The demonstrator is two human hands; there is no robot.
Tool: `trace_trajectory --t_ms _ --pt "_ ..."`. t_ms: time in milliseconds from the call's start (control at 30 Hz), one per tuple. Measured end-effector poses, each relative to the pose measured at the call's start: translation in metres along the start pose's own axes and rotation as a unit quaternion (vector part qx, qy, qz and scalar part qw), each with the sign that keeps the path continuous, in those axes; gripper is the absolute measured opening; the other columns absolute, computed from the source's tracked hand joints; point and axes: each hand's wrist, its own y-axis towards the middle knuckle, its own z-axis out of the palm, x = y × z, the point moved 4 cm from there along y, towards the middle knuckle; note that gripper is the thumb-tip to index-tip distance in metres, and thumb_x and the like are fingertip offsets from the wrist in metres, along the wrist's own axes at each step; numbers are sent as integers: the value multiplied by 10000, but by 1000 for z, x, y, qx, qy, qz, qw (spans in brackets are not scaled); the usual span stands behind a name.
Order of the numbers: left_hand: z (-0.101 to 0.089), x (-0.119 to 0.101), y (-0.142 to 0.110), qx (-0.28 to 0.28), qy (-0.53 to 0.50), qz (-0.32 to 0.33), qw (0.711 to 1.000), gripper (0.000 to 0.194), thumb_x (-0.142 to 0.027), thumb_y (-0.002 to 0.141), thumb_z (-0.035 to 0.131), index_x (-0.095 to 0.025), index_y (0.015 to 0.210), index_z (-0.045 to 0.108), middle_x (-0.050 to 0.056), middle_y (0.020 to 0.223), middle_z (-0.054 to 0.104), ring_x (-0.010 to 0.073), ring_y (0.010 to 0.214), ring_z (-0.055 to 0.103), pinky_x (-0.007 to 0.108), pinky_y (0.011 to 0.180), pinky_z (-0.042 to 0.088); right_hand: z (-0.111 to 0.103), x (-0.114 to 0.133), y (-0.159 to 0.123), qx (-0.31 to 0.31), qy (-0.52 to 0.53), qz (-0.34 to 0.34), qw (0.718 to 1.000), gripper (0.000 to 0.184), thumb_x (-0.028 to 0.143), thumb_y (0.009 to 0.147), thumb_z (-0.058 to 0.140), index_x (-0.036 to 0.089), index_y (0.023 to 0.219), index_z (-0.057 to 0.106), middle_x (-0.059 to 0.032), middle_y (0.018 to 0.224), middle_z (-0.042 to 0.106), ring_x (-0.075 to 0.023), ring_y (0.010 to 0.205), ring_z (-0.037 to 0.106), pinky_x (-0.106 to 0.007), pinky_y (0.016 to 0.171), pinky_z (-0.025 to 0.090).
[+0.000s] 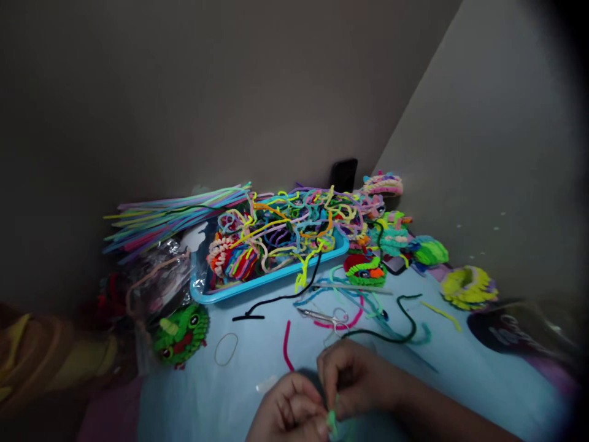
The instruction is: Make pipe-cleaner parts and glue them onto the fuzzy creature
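Note:
At the bottom edge of the view, my left hand (pixel 292 410) is closed, its thumb and fingers pinching a short light-green pipe cleaner (pixel 332 422). My right hand (pixel 356 377) comes in from the right with bent fingers, closed on the same pipe cleaner just above. The lower part of that piece is cut off by the frame. Just beyond my hands lie small scissors (pixel 322 316), a dark green pipe cleaner (pixel 405 331) and a magenta pipe cleaner (pixel 288 347).
A blue tray (pixel 271 281) heaped with coloured pipe cleaners stands at the back. Left of it are a bundle of straight pipe cleaners (pixel 179 215), a green fuzzy figure (pixel 181 334) and a rubber band (pixel 226 349). A yellow fuzzy piece (pixel 468 287) and a dark packet (pixel 501 328) lie right.

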Motion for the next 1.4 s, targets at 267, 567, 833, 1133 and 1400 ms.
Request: trace_trajectory --t_ms 267,567,833,1133,1400 --pt "7 -4 -1 -68 -46 31 996 347 -256 584 820 -149 760 541 -106 480 377 -5 375 185 143 360 106 2 -5 3 -75 105 53 990 272 306 575 813 120 622 621 49 467 537 -28 365 398 -145 357 285" --pt "15 -6 -5 -75 8 112 991 544 -190 553 824 -179 1001 516 -41 653 591 17 425 398 119 383 211 15 1 3 -106 195 58 973 237 241 554 784 129 612 584 24 461 602 -33 313 422 -129 303 262" --pt "14 -29 -29 -275 486 415 718 99 -235 742 647 -181 824 635 0 724 616 104 595 515 219 555 404 20 -1 4 -113 238 63 963 194 209 562 748 127 602 577 27 431 575 -25 307 393 -137 322 265" --pt "22 -29 -44 -242 696 526 424 115 -185 813 595 -216 877 685 49 831 689 154 718 588 274 685 449 25 -3 3 -109 225 83 965 191 211 561 745 125 607 581 28 431 575 -27 308 401 -135 323 258" --pt "25 -34 -40 -236 614 479 581 103 -231 803 596 -181 757 673 39 742 635 149 692 558 268 657 429 20 -6 4 -124 195 81 970 185 211 553 738 124 614 587 26 448 581 -34 323 421 -139 328 257"
